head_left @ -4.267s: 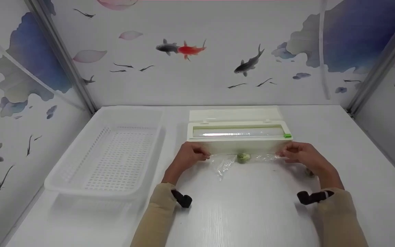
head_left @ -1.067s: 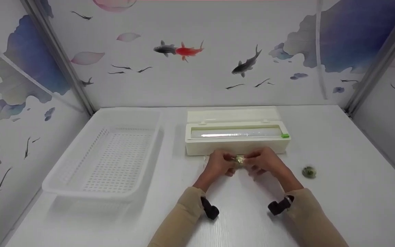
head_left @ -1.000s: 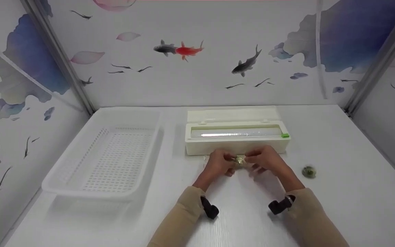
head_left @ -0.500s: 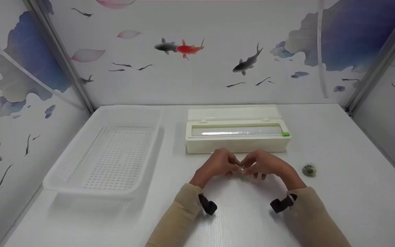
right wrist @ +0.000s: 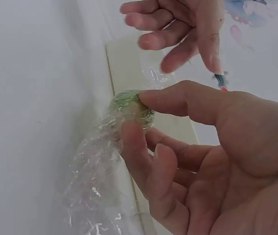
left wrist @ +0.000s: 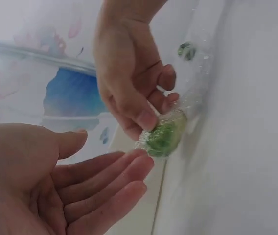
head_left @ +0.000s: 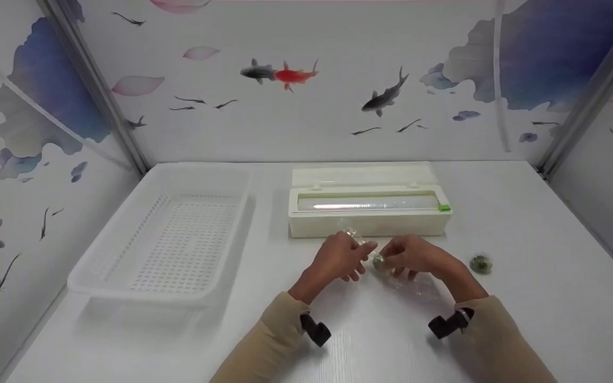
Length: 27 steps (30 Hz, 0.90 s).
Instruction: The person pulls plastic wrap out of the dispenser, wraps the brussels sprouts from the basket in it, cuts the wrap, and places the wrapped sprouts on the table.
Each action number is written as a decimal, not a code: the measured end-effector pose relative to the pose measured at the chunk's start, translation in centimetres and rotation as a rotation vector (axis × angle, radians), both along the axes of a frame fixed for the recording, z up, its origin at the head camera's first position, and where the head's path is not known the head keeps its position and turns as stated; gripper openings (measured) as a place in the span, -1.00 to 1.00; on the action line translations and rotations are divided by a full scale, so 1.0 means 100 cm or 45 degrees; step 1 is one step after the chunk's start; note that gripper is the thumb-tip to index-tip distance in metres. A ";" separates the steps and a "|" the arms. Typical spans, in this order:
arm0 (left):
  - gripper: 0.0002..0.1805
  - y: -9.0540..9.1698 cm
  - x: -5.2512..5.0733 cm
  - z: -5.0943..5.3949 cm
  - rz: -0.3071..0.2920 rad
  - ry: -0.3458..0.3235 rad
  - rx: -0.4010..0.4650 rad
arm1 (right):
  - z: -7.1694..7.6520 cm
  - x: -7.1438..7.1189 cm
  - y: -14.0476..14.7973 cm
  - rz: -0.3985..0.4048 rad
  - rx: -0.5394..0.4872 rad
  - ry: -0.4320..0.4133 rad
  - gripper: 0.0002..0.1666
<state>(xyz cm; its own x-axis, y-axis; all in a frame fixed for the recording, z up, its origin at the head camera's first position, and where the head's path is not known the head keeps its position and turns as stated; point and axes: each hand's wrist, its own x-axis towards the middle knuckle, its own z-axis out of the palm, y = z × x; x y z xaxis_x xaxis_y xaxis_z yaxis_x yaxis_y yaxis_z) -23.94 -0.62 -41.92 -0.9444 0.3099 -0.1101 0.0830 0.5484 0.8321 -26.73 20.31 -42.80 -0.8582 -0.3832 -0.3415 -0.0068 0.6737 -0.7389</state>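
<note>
My right hand (head_left: 418, 258) pinches a small green Brussels sprout (right wrist: 129, 105) between thumb and fingers. Crinkled clear cling film (right wrist: 92, 191) covers the sprout and trails off it. My left hand (head_left: 338, 258) is just left of the sprout, its fingers extended and apart from it in the right wrist view. Behind both hands sits a cream cling film box (head_left: 367, 226) with its lid raised and the film roll (head_left: 375, 204) showing inside. A second sprout (head_left: 481, 263), shiny as if wrapped, lies on the table to the right of my right hand.
A white perforated plastic basket (head_left: 139, 295) stands on the left side of the white table (head_left: 370, 340). A green slider (head_left: 444, 208) sits at the box's right end. Printed wall panels (head_left: 328, 138) close off the back and both sides.
Both hands came in from the film's ends to the sprout and gathered the film round it. Since half a second ago, the left hand has let go and drawn slightly left; the right keeps the sprout.
</note>
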 end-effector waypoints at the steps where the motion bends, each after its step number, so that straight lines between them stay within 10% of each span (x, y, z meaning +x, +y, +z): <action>1: -0.50 0.001 0.003 -0.002 0.012 0.006 -0.021 | 0.001 0.002 0.000 -0.018 -0.019 -0.001 -0.59; 17: -0.61 0.000 0.004 -0.033 -0.031 -0.255 0.575 | 0.003 0.027 -0.003 -0.077 -0.091 0.002 -0.58; 27: -0.67 -0.005 -0.009 -0.052 0.067 -0.261 0.496 | -0.012 0.027 -0.014 -0.146 -0.146 -0.011 -0.45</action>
<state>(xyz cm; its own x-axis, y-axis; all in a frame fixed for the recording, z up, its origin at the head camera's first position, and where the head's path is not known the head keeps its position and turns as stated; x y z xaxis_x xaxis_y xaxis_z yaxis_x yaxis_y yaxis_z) -24.87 -1.16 -47.17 -0.9308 0.3171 -0.1817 -0.1255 0.1896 0.9738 -24.05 18.89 -43.98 -0.8958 -0.3200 -0.3084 0.0715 0.5810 -0.8108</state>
